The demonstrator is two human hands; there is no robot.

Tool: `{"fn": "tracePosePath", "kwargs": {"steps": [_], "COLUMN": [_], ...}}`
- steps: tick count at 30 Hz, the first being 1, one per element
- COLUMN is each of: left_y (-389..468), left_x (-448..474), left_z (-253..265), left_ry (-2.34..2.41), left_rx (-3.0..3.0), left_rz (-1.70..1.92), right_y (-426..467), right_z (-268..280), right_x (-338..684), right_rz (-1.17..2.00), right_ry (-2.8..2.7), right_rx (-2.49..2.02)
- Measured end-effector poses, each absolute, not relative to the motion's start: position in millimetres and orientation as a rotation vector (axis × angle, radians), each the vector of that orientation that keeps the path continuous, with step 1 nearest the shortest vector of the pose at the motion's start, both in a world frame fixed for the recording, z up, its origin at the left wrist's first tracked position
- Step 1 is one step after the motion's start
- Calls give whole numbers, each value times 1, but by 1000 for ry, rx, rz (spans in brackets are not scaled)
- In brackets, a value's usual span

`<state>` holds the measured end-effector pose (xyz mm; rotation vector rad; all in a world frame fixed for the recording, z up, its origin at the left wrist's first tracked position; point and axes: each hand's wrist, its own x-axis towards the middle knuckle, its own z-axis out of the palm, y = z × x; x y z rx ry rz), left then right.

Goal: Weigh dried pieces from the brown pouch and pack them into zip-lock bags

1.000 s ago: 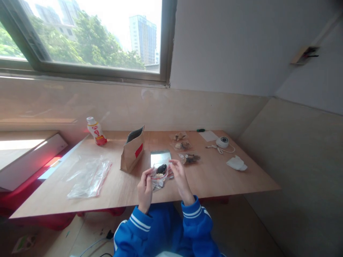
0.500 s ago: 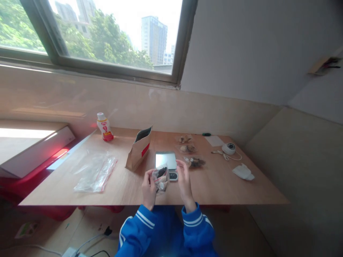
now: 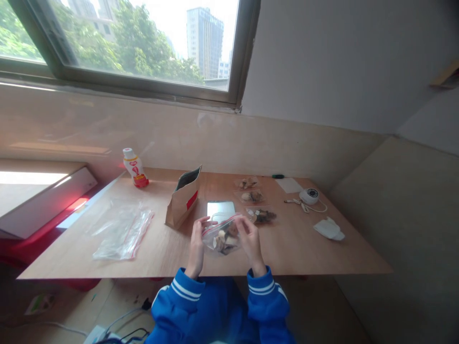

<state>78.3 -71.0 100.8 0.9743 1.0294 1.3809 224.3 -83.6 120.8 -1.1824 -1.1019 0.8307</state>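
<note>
Between my hands hangs a clear zip bag [image 3: 225, 239] with a red seal line, holding brown and pale dried pieces. My left hand [image 3: 196, 241] grips its left end near the seal. The fingers of my right hand [image 3: 250, 236] pinch its upper right corner. Just behind the bag lies a small scale [image 3: 219, 208] with a shiny plate; the bag hides its front. To the scale's left stands an open brown paper pouch [image 3: 182, 200] with a red label. Right of the scale lie more filled bags, the nearest a dark-filled bag [image 3: 263, 216].
Flat empty zip bags [image 3: 124, 234] lie on the table's left, with a drink bottle [image 3: 135, 168] behind them. On the right are a white round device [image 3: 307, 196] with a cable, a crumpled tissue [image 3: 329, 229], a paper sheet [image 3: 289, 185] and a green-handled tool [image 3: 278, 176].
My right hand, which was apart from the bag, has taken hold of its right corner. The bag is now stretched out wide between both hands, its seal line along the top.
</note>
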Motion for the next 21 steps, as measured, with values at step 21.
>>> {"fn": "tracePosePath", "kwargs": {"steps": [21], "left_y": [-83], "left_x": [53], "left_z": [133], "left_ry": [1033], "left_rx": [1761], "left_rz": [1327], "right_y": [-105], "right_z": [138], "right_x": [234], "right_rz": [461], "right_ry": [-999], "right_rx": [-1331]}}
